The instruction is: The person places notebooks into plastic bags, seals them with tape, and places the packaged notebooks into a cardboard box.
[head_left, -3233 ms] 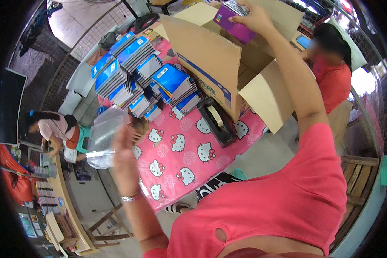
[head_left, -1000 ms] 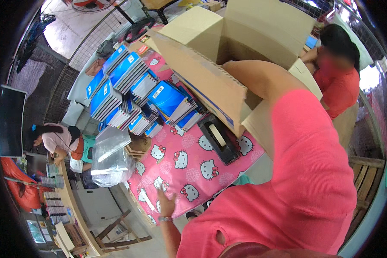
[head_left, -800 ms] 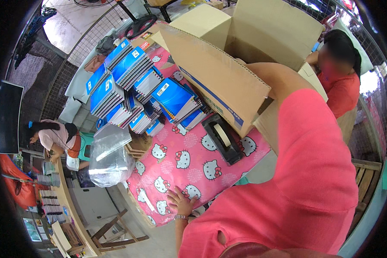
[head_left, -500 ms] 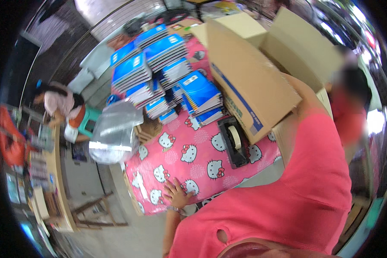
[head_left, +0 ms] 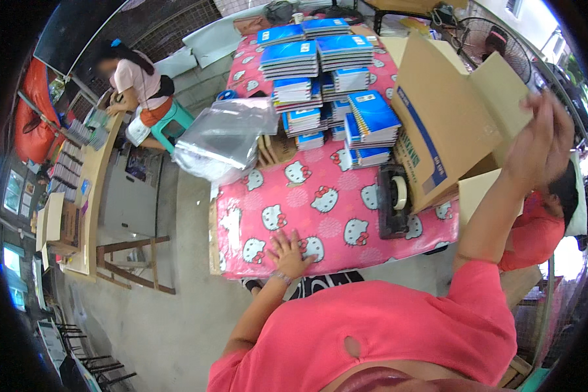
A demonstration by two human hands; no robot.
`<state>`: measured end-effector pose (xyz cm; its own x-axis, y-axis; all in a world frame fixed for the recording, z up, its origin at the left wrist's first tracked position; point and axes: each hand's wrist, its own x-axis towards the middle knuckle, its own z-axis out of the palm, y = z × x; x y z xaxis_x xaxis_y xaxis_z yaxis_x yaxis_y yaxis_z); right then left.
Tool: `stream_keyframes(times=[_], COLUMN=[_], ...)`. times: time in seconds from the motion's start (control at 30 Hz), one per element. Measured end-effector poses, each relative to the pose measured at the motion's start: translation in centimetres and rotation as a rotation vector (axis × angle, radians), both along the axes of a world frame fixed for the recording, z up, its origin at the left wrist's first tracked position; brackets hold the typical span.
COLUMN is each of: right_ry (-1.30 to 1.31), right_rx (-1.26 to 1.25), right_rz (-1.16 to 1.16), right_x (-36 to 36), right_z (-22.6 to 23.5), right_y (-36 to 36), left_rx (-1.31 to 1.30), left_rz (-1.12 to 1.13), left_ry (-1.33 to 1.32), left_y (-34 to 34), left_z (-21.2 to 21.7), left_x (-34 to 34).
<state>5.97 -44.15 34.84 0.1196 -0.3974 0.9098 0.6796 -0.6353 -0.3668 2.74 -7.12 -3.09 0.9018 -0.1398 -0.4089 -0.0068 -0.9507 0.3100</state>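
My left hand (head_left: 291, 256) lies flat on the pink patterned table cover (head_left: 333, 261), fingers spread, near the front edge. My right hand (head_left: 547, 140) is raised beside the flaps of an open cardboard box (head_left: 444, 121); its fingers are slightly blurred but stretched up, and I see nothing in them. The box stands at the table's right side, its inside mostly hidden. Left of it are several stacks of blue-covered spiral notebooks (head_left: 372, 111). A black tape dispenser (head_left: 392, 202) with a pale roll sits between box and front edge.
Clear plastic sheets or bags (head_left: 225, 134) overhang the table's left edge. A person on a green stool (head_left: 176, 121) sits at a wooden desk (head_left: 98, 196) at left. Another person in red (head_left: 536, 228) is close on my right. A fan (head_left: 493, 46) stands behind the box.
My right hand has come out from behind the box and risen to the right. The left hand stays on the table. The whole view has turned and shifted.
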Motion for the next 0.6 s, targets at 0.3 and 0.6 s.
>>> stream_keyframes(times=[0.3,0.6], right_ry=[0.758,0.98], right_rx=[-0.467,-0.83], right_rz=[0.623,-0.049], right_x=[14.0,28.8], right_z=[-15.8,-27.2], right_y=[23.3,31.2], left_rx=[-0.391,-1.145], left_rz=[0.06,0.662], left_ry=[-0.258,-0.195], left_y=[3.3,12.3], left_z=[-0.1,0.3], left_x=[-1.6,-11.6])
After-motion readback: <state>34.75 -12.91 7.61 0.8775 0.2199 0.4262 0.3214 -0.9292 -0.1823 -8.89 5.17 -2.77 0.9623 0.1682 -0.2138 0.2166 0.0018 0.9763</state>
